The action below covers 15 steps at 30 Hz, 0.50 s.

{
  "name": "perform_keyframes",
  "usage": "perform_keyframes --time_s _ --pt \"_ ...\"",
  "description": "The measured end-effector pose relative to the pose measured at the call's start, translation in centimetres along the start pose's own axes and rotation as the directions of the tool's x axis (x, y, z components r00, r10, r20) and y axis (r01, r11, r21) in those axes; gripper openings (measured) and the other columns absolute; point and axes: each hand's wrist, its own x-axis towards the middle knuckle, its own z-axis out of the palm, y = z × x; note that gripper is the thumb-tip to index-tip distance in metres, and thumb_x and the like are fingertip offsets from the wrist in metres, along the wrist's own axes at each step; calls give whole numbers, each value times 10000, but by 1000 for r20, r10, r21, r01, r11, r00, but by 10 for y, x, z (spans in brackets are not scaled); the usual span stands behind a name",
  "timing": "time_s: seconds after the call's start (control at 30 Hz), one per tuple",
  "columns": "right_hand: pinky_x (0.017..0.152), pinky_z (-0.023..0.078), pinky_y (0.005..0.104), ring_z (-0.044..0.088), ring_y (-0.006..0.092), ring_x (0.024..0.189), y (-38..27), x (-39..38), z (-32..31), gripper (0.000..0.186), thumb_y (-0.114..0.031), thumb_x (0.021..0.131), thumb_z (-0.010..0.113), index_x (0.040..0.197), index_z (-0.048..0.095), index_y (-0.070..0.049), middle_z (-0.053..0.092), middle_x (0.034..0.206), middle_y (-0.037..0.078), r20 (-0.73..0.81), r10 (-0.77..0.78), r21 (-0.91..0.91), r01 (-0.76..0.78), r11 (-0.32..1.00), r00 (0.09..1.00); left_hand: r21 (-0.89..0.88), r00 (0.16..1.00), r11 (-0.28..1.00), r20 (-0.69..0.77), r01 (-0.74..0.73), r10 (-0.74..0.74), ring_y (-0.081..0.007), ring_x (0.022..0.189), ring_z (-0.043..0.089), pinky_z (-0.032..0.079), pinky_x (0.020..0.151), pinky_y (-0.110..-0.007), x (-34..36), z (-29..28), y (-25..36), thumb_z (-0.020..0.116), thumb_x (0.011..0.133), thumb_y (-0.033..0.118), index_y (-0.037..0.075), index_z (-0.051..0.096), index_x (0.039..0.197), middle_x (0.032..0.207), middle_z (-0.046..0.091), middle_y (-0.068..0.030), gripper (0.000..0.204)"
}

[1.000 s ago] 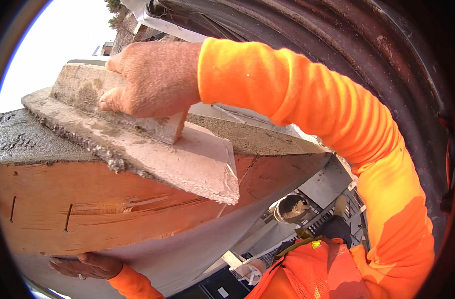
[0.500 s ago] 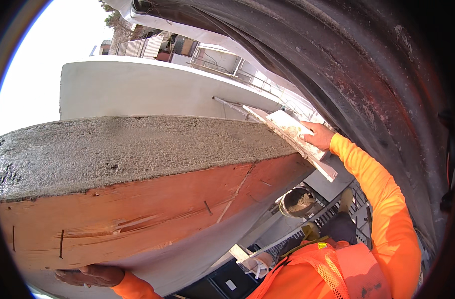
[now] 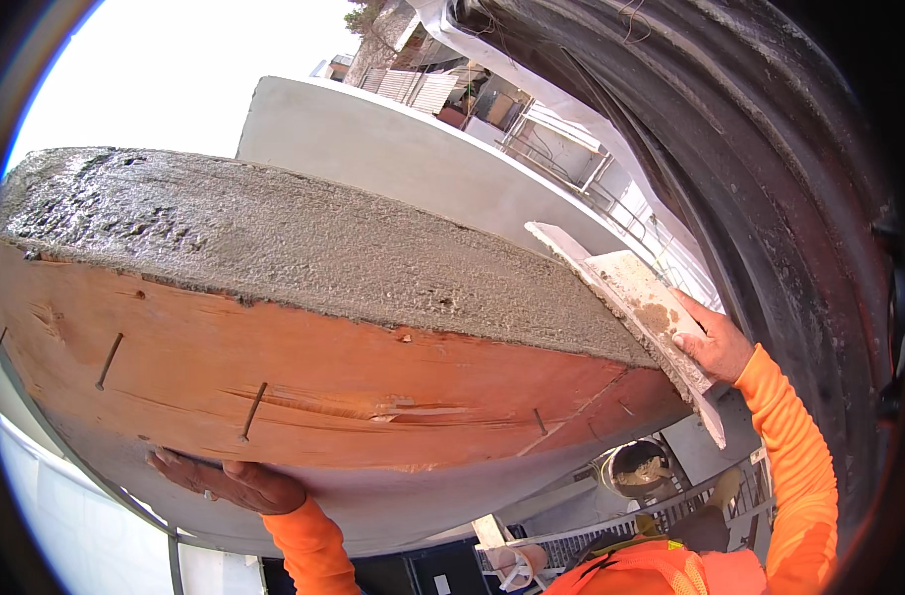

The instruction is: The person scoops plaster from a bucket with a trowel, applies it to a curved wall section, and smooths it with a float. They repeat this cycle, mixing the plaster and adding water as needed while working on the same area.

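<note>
Bright sky up at the left, a smooth pale-grey rendered wall [image 3: 403, 149] behind, and dark, folded plastic-like sheeting [image 3: 730, 169] sweeping down the right side; in front of me runs a wet, grey strip of rough mortar [image 3: 323, 243], shiniest at its left end. Along its near side stands a reddish-orange wooden board [image 3: 323, 372], splintered in places, with thin rusty nails [image 3: 254, 412] sticking out of its face. And here's my right hand [image 3: 715, 342], fingers wrapped around the block handle of a pale, mortar-crusted float with a long flat blade [image 3: 651, 312]; that float sits tilted across the right end of the strip, though I can't tell how much of its blade touches. Over to my left hand [image 3: 229, 486]: fingers stretched out, gripping nothing, lying just under the board's lower edge. Down below at the right, a round dark bucket [image 3: 636, 468] holds light-brown mix, beside a slatted metal walkway [image 3: 685, 508].
</note>
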Motion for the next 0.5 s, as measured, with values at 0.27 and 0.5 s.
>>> perform_keyframes --time_s 0.27,0.5 --pt "1070 465 378 609 347 1266 300 -82 17 633 -248 869 680 1419 544 34 636 1345 267 -46 719 -122 -718 685 694 -14 998 998 11 58 -57 -438 1537 196 183 1222 -598 1 -3 7 208 1022 736 -3 229 1617 1657 203 -277 949" --pt "1075 476 454 592 454 1267 351 -277 6 598 -307 837 701 1267 626 102 626 1302 343 -348 848 -273 -908 316 400 -30 998 997 5 70 -70 -451 1536 186 188 1215 -602 2 -5 10 223 1024 721 -22 218 1614 1650 200 -292 949"
